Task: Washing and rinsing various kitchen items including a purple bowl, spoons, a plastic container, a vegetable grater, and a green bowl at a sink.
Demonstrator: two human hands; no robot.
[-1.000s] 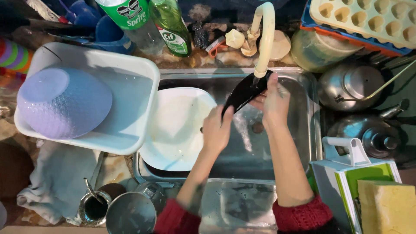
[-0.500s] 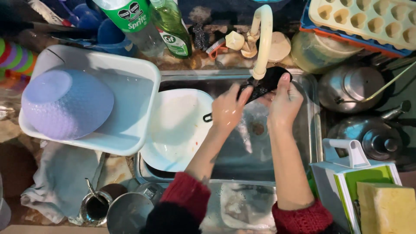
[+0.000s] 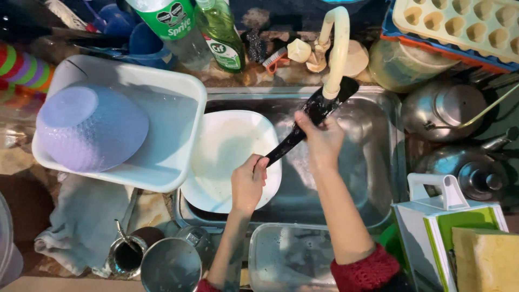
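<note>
— Since half a second back, what has shifted?

— Both hands have dropped away from the tap. Before, they were bunched together high up by the spout with the spatula between them. Now the left hand has slid down to the handle's low end, and the right hand sits further up, near the blade.

— So 2 hands on 1 tool?

— Yes. The left is clenched round the tip of the black handle, knuckles up, forearm running straight up from the bottom edge. The right is wrapped over the middle of the spatula, fingers curled on top, thumb side towards the tap; its forearm comes in slanted from the lower right, with a red cuff at the wrist.

— Where does the spatula lie?

— Slanted over the sink, handle low and left, blade high and right, with the blade just under the spout. I cannot tell whether water runs.

— And around it?

— A white square plate lies in the sink's left half; the left hand hovers over its lower right corner. Left of the sink stands a white tub with a lilac bowl upside down in it. A clear box sits at the near edge, between the forearms. 2 green bottles stand behind the sink, beside the tap.
</note>
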